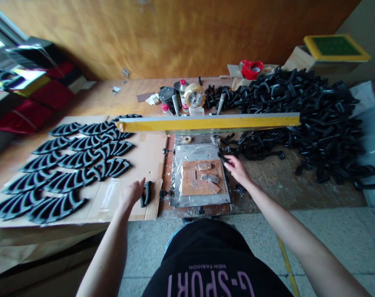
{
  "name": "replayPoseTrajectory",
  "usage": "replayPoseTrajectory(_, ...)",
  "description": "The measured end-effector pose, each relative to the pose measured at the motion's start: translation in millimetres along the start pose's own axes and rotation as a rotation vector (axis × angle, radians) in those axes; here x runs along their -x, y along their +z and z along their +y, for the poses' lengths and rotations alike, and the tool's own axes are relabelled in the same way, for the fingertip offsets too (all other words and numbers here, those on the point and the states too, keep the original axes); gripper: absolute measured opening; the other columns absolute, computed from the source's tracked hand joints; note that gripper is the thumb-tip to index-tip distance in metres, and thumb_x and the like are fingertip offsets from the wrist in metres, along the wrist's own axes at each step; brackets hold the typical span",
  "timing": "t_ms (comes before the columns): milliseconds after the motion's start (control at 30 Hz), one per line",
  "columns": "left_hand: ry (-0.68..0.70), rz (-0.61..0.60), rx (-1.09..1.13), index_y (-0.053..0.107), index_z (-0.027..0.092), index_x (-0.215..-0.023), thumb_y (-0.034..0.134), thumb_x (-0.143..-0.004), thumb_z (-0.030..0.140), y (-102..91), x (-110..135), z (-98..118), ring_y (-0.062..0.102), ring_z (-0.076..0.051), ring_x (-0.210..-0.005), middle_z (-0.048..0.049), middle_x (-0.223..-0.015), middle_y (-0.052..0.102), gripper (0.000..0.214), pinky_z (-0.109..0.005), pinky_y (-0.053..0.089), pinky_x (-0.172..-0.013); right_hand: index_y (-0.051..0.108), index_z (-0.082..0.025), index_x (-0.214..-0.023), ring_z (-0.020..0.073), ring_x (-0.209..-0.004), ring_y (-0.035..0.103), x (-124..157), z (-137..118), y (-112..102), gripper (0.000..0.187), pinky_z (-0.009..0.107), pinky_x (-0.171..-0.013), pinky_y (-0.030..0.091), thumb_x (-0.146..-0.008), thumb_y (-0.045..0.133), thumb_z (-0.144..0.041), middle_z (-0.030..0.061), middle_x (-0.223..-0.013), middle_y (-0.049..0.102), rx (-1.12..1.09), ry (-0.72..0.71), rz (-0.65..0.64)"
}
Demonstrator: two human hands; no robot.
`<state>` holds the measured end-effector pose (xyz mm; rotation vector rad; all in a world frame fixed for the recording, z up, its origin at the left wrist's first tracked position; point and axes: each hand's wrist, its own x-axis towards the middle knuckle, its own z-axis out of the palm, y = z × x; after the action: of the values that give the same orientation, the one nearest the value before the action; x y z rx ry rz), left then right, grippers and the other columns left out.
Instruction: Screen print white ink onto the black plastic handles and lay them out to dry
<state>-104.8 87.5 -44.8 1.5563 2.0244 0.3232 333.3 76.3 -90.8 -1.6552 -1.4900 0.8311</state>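
My left hand [130,194] is closed on a black curved plastic piece [145,193] at the right edge of a cardboard sheet [147,159]. My right hand [237,169] reaches to the right side of a foil-covered printing plate [192,153], and its fingertips pinch another black plastic piece [222,156]. A brown jig [195,183] with small blocks lies on the plate. Above and behind the plate, a yellow-framed screen [206,123] is raised.
Rows of black curved pieces [66,165] lie spread on the cardboard at the left. A big heap of black pieces [314,111] covers the table's right side. A tape roll [193,95], bottles [182,93] and a red dispenser [251,69] stand at the back.
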Motion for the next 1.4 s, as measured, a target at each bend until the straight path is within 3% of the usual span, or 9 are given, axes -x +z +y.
replayPoseTrajectory(133,0.195,0.083,0.527,0.056,0.019,-0.113,0.024,-0.093,0.063,-26.9,-15.0,86.9,0.051,-0.014,-0.049,-0.0015,-0.066,0.056,0.058,-0.027,0.044,-0.051,0.067,-0.027,-0.121,0.0196,-0.095,0.055,13.5,-40.0,40.9,0.035,0.033,-0.087,0.046,-0.094,0.046,-0.020,0.0062,-0.095,0.063,0.502,-0.449,-0.293)
replayPoseTrajectory(300,0.513,0.048,1.068,0.051,0.019,-0.075,0.035,-0.095,0.058,-44.6,3.7,163.3,0.046,-0.009,-0.045,-0.0004,-0.059,0.056,0.047,-0.022,0.037,-0.045,0.065,-0.030,-0.126,0.0234,-0.101,0.054,21.8,-52.2,53.2,0.039,0.035,-0.087,0.045,-0.091,0.051,-0.018,0.0092,-0.101,0.064,0.776,-0.530,-0.315)
replayPoseTrajectory(433,0.396,0.037,0.991,0.063,0.015,-0.088,0.038,-0.092,0.061,-24.3,35.5,136.2,0.052,-0.011,-0.054,-0.0025,-0.067,0.061,0.053,-0.023,0.040,-0.049,0.074,-0.023,-0.104,0.0203,-0.086,0.060,19.0,-41.5,17.5,0.022,0.032,-0.081,0.050,-0.089,0.058,-0.025,0.0058,-0.090,0.068,0.661,-0.354,-0.093)
replayPoseTrajectory(533,0.220,-0.084,0.854,0.067,0.017,-0.108,0.046,-0.087,0.064,11.5,51.7,90.4,0.053,-0.012,-0.059,-0.0030,-0.076,0.063,0.055,-0.022,0.039,-0.050,0.073,-0.013,-0.095,0.0174,-0.076,0.060,-1.7,-39.6,-17.1,0.036,0.029,-0.075,0.051,-0.095,0.039,-0.024,0.0074,-0.085,0.067,0.639,-0.194,0.106)
replayPoseTrajectory(667,0.100,-0.240,0.770,0.048,0.019,-0.140,0.060,-0.080,0.057,68.7,48.5,46.0,0.049,-0.011,-0.055,0.0007,-0.071,0.061,0.072,-0.021,0.035,-0.049,0.061,-0.014,-0.126,0.0248,-0.106,0.059,-42.6,-74.2,-15.5,0.040,0.037,-0.093,0.049,-0.088,0.058,-0.026,0.0149,-0.124,0.057,0.620,-0.315,0.220)
replayPoseTrajectory(767,0.089,-0.227,0.717,0.041,0.018,-0.146,0.059,-0.080,0.055,96.8,36.8,32.5,0.051,-0.011,-0.057,0.0004,-0.074,0.063,0.077,-0.021,0.037,-0.052,0.054,-0.016,-0.132,0.0287,-0.117,0.052,-61.3,-111.3,21.3,0.059,0.041,-0.097,0.045,-0.077,0.073,-0.026,0.0153,-0.135,0.050,0.687,-0.479,0.072)
replayPoseTrajectory(900,0.082,-0.185,0.690,0.049,0.018,-0.140,0.059,-0.081,0.053,106.3,30.1,26.6,0.059,-0.015,-0.068,-0.0035,-0.084,0.068,0.069,-0.024,0.043,-0.059,0.064,-0.017,-0.103,0.0221,-0.095,0.059,-45.5,-123.1,54.8,0.018,0.031,-0.082,0.046,-0.084,0.062,-0.017,0.0090,-0.101,0.066,0.762,-0.458,-0.251)
replayPoseTrajectory(1100,0.033,-0.133,0.663,0.056,0.021,-0.133,0.063,-0.079,0.051,104.6,33.4,24.8,0.065,-0.020,-0.079,-0.0059,-0.091,0.072,0.062,-0.028,0.049,-0.065,0.066,-0.019,-0.088,0.0178,-0.084,0.058,4.0,-100.6,32.2,0.025,0.027,-0.073,0.041,-0.079,0.050,-0.001,0.0045,-0.088,0.067,0.755,-0.773,-0.542)
replayPoseTrajectory(1400,0.035,-0.231,0.777,0.047,0.015,-0.140,0.060,-0.080,0.054,99.6,35.9,31.2,0.064,-0.017,-0.076,-0.0058,-0.091,0.071,0.072,-0.026,0.049,-0.068,0.066,-0.018,-0.090,0.0165,-0.078,0.059,24.5,-85.8,41.7,0.019,0.026,-0.065,0.040,-0.084,0.053,-0.006,0.0045,-0.088,0.067,0.742,-0.822,-0.393)
